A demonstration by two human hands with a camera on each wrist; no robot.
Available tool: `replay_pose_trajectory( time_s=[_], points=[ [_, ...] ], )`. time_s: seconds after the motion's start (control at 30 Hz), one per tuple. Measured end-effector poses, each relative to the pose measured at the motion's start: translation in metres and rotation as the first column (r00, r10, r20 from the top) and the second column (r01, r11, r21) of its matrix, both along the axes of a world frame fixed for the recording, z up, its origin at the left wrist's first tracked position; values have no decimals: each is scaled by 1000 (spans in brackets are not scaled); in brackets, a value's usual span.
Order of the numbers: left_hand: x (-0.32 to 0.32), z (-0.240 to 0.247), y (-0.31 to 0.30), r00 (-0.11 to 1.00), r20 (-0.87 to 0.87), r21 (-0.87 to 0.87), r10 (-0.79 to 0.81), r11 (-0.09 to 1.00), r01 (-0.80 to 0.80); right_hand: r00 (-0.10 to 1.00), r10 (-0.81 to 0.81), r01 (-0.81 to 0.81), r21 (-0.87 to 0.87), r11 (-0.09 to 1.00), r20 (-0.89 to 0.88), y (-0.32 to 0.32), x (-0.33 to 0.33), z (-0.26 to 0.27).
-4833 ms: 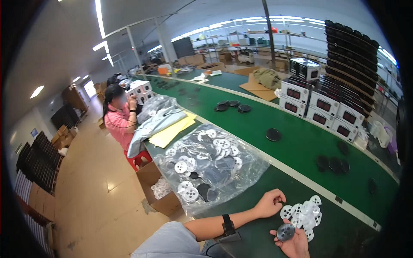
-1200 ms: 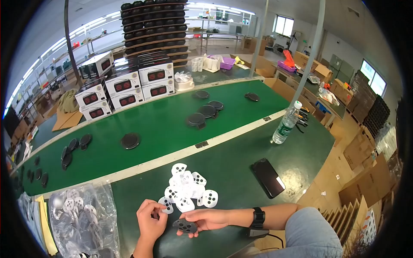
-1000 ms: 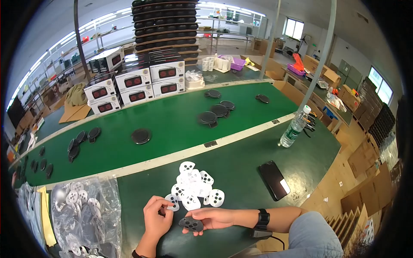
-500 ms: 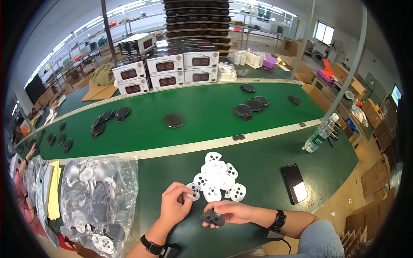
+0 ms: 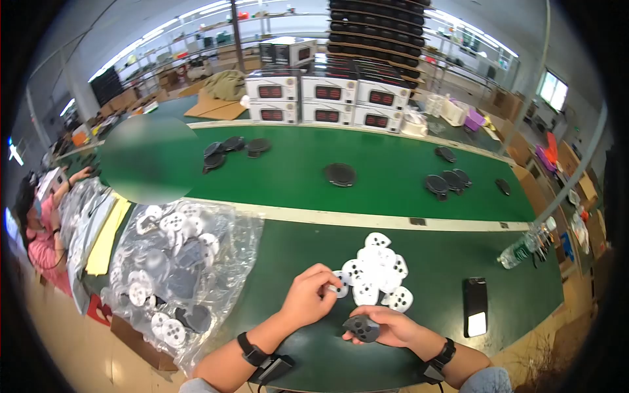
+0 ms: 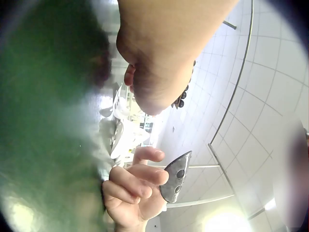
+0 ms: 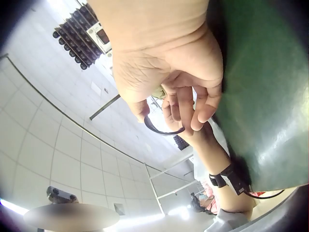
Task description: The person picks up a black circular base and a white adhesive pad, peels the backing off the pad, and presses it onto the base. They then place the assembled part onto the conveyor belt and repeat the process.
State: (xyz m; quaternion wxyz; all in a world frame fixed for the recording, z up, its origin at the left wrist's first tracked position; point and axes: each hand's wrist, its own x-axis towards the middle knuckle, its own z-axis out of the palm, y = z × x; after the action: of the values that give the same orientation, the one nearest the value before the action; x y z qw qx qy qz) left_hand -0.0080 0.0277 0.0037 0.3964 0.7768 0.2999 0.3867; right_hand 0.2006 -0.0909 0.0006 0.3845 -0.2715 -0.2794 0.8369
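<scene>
My right hand (image 5: 386, 324) holds a dark grey disc (image 5: 362, 329) with several round holes, thumb at one edge and fingers at the other. Seen from the right wrist, this disc (image 7: 163, 129) is a thin, curved dark edge between thumb and fingertip. My left hand (image 5: 311, 295) rests with loosely curled fingers just left of a pile of white rounded plates with dark holes (image 5: 380, 265). Its fingertips overlap the edge of the nearest white plate (image 5: 340, 284). The left wrist view shows the back part of that hand (image 6: 159, 63), its fingers mostly hidden.
A clear plastic bag of white and dark plates (image 5: 177, 262) lies left. A phone (image 5: 476, 306) and water bottle (image 5: 524, 247) stand right. Dark round parts (image 5: 341, 174) lie on the green belt (image 5: 295, 190), with radio boxes (image 5: 327, 98) behind. A person (image 5: 42, 229) sits far left.
The head view swung right after the oldest frame and is now turning back left. The right hand keeps hold of the dark disc. The left hand stays curled beside the white plates.
</scene>
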Motion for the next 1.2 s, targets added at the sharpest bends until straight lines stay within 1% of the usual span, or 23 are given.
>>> replay_pose_trajectory(
  time_s=[0.07, 0.17, 0.2, 0.3, 0.33, 0.43, 0.47, 0.5, 0.57, 0.6, 0.73, 0.8, 0.83, 0.9, 0.93, 1.03, 1.2],
  points=[
    [-1, 3, 0, 1000, -8, 4, -13, 1000, 13, 999, -37, 36, -30, 999, -26, 0, -3, -2],
    [-3, 4, 0, 999, -14, -27, -39, 999, 38, 998, -38, 35, -69, 997, -52, 1, -1, -3],
    [-2, 1, 0, 999, -6, -27, -36, 999, 35, 998, -58, 55, -83, 995, -38, 0, -1, -4],
    [-3, 2, -1, 999, -2, -28, -43, 999, 43, 998, -21, 23, -27, 999, 53, -2, 0, -3],
    [-3, 2, -1, 999, 3, -40, -51, 998, 51, 997, -33, 35, -25, 999, 69, -2, 0, -4],
    [-3, -1, 0, 998, 11, -68, -55, 996, 56, 999, -8, 9, 34, 999, -43, -1, 1, -7],
    [-2, -1, 1, 998, 20, -81, -58, 995, 59, 997, -4, 3, -10, 1000, -79, 0, 3, -9],
    [-3, -1, 0, 998, 27, -96, -62, 993, 64, 996, -7, 6, -11, 1000, -84, 0, 3, -11],
    [-4, -2, -1, 997, 36, -67, -62, 996, 65, 996, -18, 17, -18, 1000, -91, -1, 3, -13],
    [-3, -1, -1, 997, 44, -52, -64, 996, 66, 995, -20, 15, -54, 998, -103, -1, 5, -15],
    [-2, -2, -1, 997, 49, -12, -65, 998, 65, 999, -34, 34, -31, 999, 10, -2, 2, -9],
    [-5, 1, -2, 999, 29, 10, -39, 999, 39, 995, -82, 84, -43, 996, 50, -3, -3, -2],
    [-3, 3, -1, 998, 24, 24, -63, 998, 63, 996, -82, 83, -43, 996, 30, -3, -6, 2],
    [0, 0, 0, 999, 16, 28, -29, 999, 28, 996, -88, 86, -79, 993, -16, -2, -6, 0],
    [1, 2, 0, 999, 18, 34, -30, 999, 29, 998, -49, 48, -37, 998, -29, -1, -5, -3],
    [3, 4, -2, 1000, 5, 16, -7, 1000, 6, 998, 29, -28, 8, 1000, -59, 0, 0, -6],
    [5, 5, -2, 999, -22, 40, 25, 999, -24, 999, 43, -43, 26, 999, -13, 0, 0, 0]
  ],
)
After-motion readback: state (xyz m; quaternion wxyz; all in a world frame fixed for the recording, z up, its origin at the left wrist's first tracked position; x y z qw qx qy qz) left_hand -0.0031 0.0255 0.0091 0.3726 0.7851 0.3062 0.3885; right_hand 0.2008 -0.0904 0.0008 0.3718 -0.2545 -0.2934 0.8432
